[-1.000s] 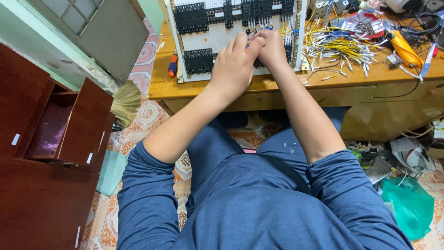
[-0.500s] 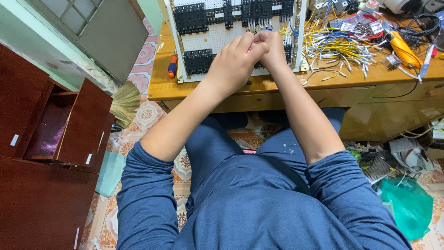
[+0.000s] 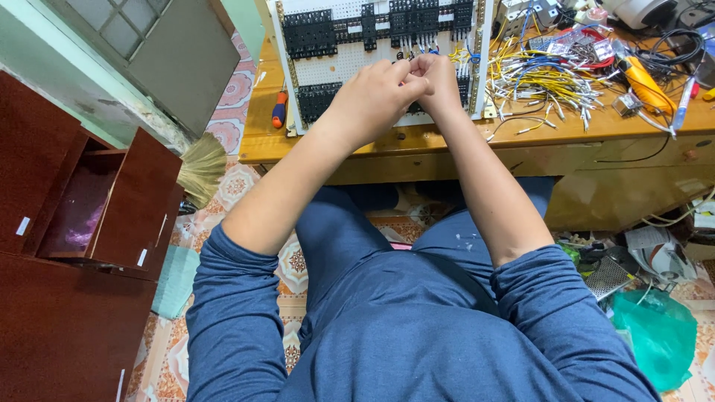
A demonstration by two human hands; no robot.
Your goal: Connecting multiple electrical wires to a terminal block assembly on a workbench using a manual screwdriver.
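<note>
An orange-handled screwdriver (image 3: 279,109) lies left of the white perforated panel (image 3: 350,63) on the wooden bench (image 3: 417,141). Above it, left hand (image 3: 370,99) and right hand (image 3: 439,80) meet, fingertips pinched together; what they grip is hidden. Yellow wires (image 3: 547,78) lie right

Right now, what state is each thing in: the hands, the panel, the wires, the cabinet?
Left hand: fingers pinched together over the panel, what they hold hidden.
Right hand: fingers curled, touching the left hand.
White perforated panel: lying on the desk, black terminal blocks mounted.
Yellow wires: loose, heaped on the desk.
Red-brown cabinet: door open.
</note>
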